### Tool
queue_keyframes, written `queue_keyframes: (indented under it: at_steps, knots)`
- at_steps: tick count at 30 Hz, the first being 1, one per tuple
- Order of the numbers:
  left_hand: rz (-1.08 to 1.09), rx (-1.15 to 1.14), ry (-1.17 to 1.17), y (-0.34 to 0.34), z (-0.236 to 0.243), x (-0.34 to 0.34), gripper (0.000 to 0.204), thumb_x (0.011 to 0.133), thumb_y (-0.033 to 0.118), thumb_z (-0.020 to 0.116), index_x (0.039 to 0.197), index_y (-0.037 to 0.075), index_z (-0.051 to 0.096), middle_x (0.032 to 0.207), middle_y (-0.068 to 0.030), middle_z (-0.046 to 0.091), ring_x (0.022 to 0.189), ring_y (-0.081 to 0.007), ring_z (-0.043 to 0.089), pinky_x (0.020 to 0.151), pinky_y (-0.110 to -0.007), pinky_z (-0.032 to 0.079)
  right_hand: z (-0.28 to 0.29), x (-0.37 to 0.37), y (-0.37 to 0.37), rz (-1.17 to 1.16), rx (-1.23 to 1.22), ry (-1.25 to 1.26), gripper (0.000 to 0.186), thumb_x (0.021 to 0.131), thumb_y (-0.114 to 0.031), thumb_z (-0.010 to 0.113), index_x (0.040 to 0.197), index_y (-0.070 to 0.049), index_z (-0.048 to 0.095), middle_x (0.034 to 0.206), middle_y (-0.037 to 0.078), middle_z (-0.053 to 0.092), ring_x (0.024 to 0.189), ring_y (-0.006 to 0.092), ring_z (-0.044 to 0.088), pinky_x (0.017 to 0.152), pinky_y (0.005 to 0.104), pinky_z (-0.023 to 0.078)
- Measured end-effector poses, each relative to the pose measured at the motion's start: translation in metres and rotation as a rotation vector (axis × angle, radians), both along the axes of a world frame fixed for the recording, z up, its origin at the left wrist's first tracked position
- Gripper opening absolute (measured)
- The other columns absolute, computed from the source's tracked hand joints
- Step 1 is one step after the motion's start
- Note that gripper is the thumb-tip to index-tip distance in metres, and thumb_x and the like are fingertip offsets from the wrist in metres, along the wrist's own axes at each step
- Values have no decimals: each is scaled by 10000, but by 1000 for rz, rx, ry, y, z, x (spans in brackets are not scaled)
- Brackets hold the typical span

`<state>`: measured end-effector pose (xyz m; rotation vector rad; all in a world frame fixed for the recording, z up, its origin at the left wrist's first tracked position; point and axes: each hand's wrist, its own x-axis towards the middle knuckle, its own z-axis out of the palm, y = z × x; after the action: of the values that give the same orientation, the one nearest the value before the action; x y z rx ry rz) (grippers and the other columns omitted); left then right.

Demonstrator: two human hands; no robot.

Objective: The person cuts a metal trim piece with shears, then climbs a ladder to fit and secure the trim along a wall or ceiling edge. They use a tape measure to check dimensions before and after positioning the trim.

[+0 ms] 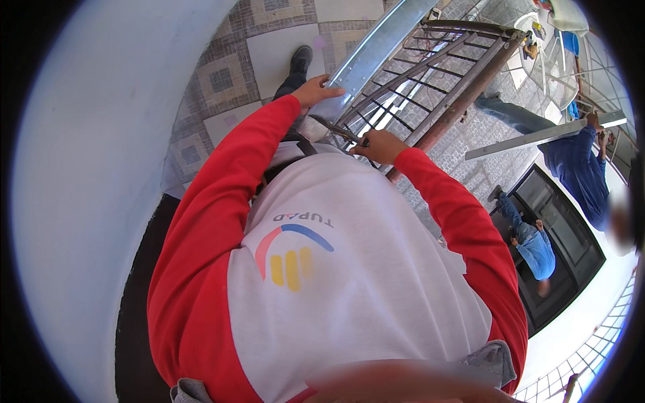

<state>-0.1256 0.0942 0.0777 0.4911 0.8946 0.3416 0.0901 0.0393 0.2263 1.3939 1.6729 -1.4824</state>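
Observation:
My left hand (314, 93) grips the near end of a long, shiny galvanized metal strip (383, 48), thumb and fingers at its edge. The strip slants up and away to the right and has small holes or rivets near this end. Just right of it, my right hand (381, 146) is closed round the handles of dark metal snips (339, 131). Their blades point left, close to the strip's near end; whether they touch it I cannot tell. Part of the handles is hidden in my palm.
A brown metal railing (430, 87) with thin bars runs right of the strip. A white wall (94, 168) rises on my left, above patterned floor tiles (225, 80). At right, a person in dark blue (571, 161) holds a long metal bar (531, 140); another in light blue (535, 252) is near a dark door.

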Motion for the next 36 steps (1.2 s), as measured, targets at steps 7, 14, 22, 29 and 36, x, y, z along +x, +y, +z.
queue_keyframes:
  at_steps: [7, 14, 22, 29, 36]
  knots:
    - [-16, -2, -19, -3, -2, 2, 727, 863, 288, 821, 1455, 49, 473, 1236, -100, 636, 1035, -169, 650, 925, -337, 531, 10, -5, 14, -125, -313, -132, 598, 854, -578, 737, 958, 11, 743, 808, 191, 730, 766, 347, 718, 747, 427, 548]
    - [-33, 59, 16, -4, -7, 6, 727, 861, 286, 822, 1445, 27, 475, 1236, -108, 630, 1052, -179, 636, 938, -333, 521, 4, 0, 1, -42, -111, -79, 609, 862, -578, 728, 970, 21, 742, 802, 191, 727, 762, 325, 720, 747, 415, 553]
    - [-28, 97, 65, 0, -7, 6, 811, 817, 295, 860, 1435, -35, 453, 1278, -199, 622, 1134, -255, 623, 973, -371, 504, 4, -2, 0, -64, -148, -47, 622, 868, -610, 705, 984, 0, 738, 694, 134, 698, 608, 227, 689, 630, 379, 550]
    - [-15, 160, 73, -6, -20, 13, 867, 803, 316, 869, 1451, -55, 428, 1292, -217, 621, 1153, -263, 622, 990, -365, 494, 24, -4, 24, -33, -287, -131, 603, 879, -610, 688, 1011, -23, 735, 743, 149, 700, 648, 241, 702, 648, 401, 552]
    - [3, 124, 45, -9, -25, 14, 939, 780, 306, 881, 1472, -85, 382, 1306, -237, 609, 1146, -283, 629, 988, -362, 497, 25, -14, 26, 52, -226, -185, 556, 884, -566, 702, 1032, -31, 727, 807, 186, 715, 814, 340, 721, 761, 437, 551]
